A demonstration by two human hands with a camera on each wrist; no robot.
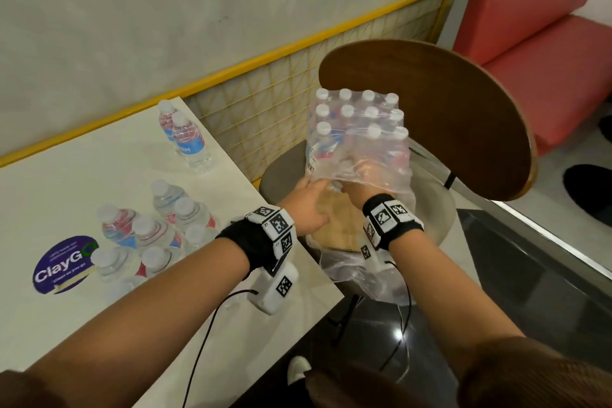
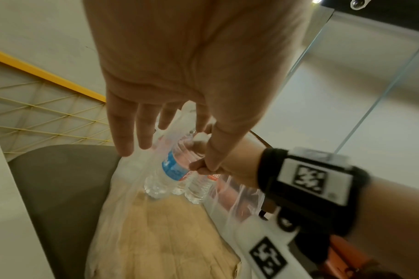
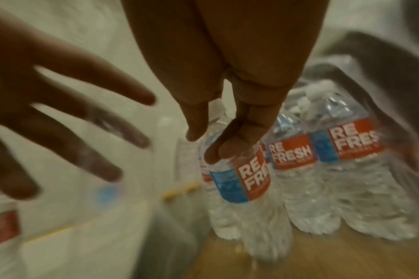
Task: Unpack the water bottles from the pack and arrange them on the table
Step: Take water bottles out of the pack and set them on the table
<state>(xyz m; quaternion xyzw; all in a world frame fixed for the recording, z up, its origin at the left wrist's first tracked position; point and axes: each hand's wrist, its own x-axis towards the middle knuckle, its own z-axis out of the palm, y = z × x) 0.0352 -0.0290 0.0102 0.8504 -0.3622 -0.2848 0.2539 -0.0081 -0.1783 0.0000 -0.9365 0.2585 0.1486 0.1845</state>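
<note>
A shrink-wrapped pack of water bottles stands on a cardboard tray on a chair seat, its clear wrap torn open on the near side. My right hand reaches in under the wrap. It grips one red-and-blue labelled bottle at its shoulder, fingers curled round it. My left hand is beside it at the wrap's open edge, fingers straight and spread, holding nothing. Several bottles stand grouped on the white table, and two more bottles stand at its far corner.
The chair's round wooden back rises right behind the pack. A yellow wire partition runs along the wall between table and chair. A red bench is at the far right. A purple sticker lies on the table.
</note>
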